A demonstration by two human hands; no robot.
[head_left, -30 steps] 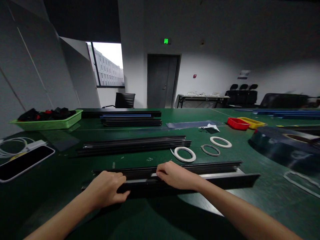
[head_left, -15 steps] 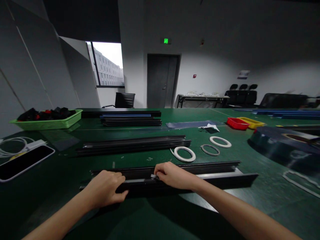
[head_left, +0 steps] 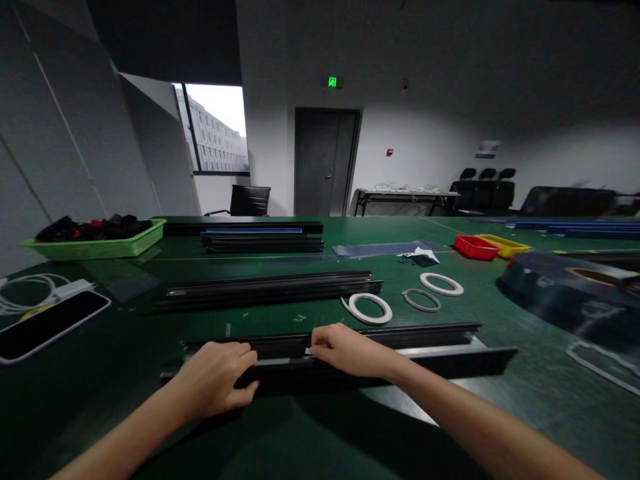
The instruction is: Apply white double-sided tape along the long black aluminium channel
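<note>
A long black channel-shaped profile (head_left: 450,361) lies crosswise in front of me, with a pale strip (head_left: 425,351) along its inside. My left hand (head_left: 220,375) grips its left part, fingers over the near wall and thumb on the outer side. Inside the channel, near its middle, my right hand (head_left: 340,348) is closed in a pinch. A small whitish piece, perhaps tape, pokes out from these fingertips (head_left: 308,351); most of it is hidden by the fingers.
Behind the profile are another black profile (head_left: 270,291) and tape rolls (head_left: 370,309). A phone (head_left: 53,325) and green basket (head_left: 100,245) sit left. Red (head_left: 475,247) and yellow (head_left: 505,247) trays and a large wrapped roll (head_left: 555,297) stand right.
My left hand has shifted slightly right along the profile, its index finger reaching further over the wall. The right hand has barely moved; less of the whitish piece shows.
</note>
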